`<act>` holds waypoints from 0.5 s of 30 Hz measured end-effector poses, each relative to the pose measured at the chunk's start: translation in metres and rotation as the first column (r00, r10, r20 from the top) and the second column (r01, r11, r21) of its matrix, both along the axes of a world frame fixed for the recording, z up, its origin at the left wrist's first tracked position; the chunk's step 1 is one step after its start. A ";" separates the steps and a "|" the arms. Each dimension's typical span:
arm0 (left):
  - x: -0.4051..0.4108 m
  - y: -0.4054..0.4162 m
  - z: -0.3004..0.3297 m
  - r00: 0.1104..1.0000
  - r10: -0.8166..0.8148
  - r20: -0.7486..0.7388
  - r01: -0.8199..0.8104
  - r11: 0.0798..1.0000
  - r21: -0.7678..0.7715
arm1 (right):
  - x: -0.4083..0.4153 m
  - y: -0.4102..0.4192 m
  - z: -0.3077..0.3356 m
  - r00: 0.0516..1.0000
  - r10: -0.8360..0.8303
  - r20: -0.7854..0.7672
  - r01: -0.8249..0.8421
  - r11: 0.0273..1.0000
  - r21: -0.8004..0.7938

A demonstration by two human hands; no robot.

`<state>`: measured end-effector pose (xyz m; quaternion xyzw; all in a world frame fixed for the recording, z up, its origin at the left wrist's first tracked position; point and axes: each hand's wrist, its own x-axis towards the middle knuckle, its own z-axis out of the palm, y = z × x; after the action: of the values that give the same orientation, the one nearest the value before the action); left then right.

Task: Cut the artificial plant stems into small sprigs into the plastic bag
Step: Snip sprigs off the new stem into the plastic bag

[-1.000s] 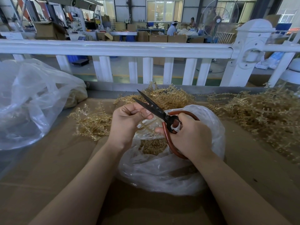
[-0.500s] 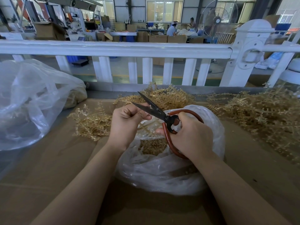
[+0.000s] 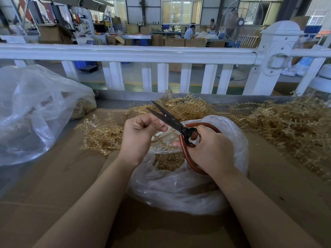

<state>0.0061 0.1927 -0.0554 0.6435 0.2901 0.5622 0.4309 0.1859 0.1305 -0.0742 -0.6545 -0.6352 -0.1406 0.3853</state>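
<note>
Clearly light and springy, the stem is pinched near its end by the left hand over the plastic bag; the right hand grips the spread scissors.

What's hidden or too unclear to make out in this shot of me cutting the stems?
Head view only:
- The stem in the left hand: mostly covered by the curled fingers.
- The scissors: part of the handle loops is behind the right hand.
- The plastic bag: how full it is, wrinkled film blurs it.
- The large bag: cut off by the left edge.
</note>
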 end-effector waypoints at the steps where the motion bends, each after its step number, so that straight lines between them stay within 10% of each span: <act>1: 0.000 0.000 0.000 1.000 -0.002 0.007 0.002 1.000 -0.003 | 0.000 0.000 0.000 1.000 0.009 -0.004 -0.009 1.000 0.008; 8: 0.003 -0.001 0.000 0.998 -0.020 0.065 0.023 0.999 -0.046 | 0.000 0.000 -0.002 0.995 0.060 -0.075 -0.059 0.998 0.018; 15: 0.003 -0.002 0.002 0.977 -0.067 0.201 0.103 0.979 -0.173 | -0.003 0.002 0.003 0.817 0.257 -0.517 -0.314 0.949 -0.025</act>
<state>0.0087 0.1903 -0.0535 0.5553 0.2691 0.5742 0.5381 0.1829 0.1321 -0.0712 -0.5855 -0.6089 0.1310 0.5189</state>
